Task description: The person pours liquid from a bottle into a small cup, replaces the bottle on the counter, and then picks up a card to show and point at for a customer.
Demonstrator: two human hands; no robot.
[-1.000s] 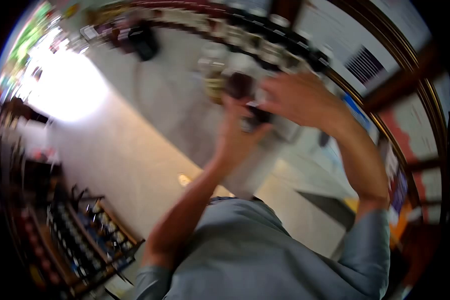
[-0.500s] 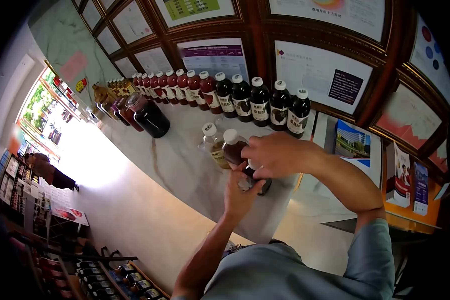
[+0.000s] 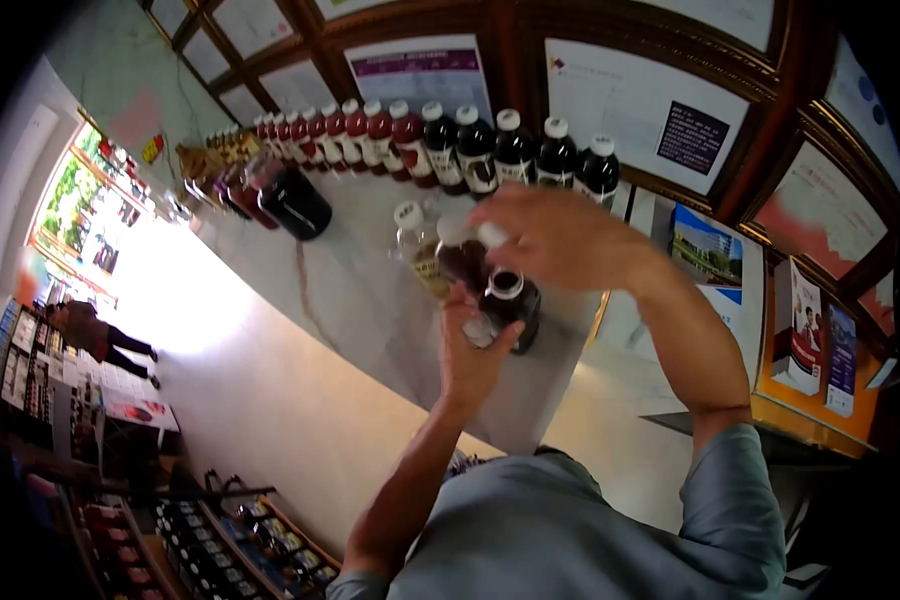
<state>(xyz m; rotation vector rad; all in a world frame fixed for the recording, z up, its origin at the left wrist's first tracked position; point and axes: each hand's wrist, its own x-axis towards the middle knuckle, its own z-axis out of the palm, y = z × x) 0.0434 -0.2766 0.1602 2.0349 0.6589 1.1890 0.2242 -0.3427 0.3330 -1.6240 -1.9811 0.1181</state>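
The dark bottle [image 3: 524, 315] stands uncapped near the counter's front edge, its round mouth facing up. Over it, my right hand [image 3: 560, 235] is closed on a white bottle cap [image 3: 491, 235], blurred by motion. My left hand [image 3: 467, 355] curls around a small clear plastic cup [image 3: 478, 330], the thumb reaching against the dark bottle's side. Just behind my left fingers is a reddish-brown bottle [image 3: 460, 262] with a white cap, partly covered by my right hand. Left of that, a clear bottle [image 3: 425, 265] of yellowish liquid has a white cap.
A row of white-capped bottles [image 3: 407, 145] lines the counter's back under framed posters [image 3: 420, 75]. A large dark jar [image 3: 295, 203] stands left on the marble counter [image 3: 355, 300]. Brochures [image 3: 805, 330] stand at right. A person [image 3: 85, 330] is far left, near shelves.
My right hand has lifted off the dark bottle with the white cap, uncovering its mouth. My left hand stays beside the bottle. The camera view has shifted slightly.
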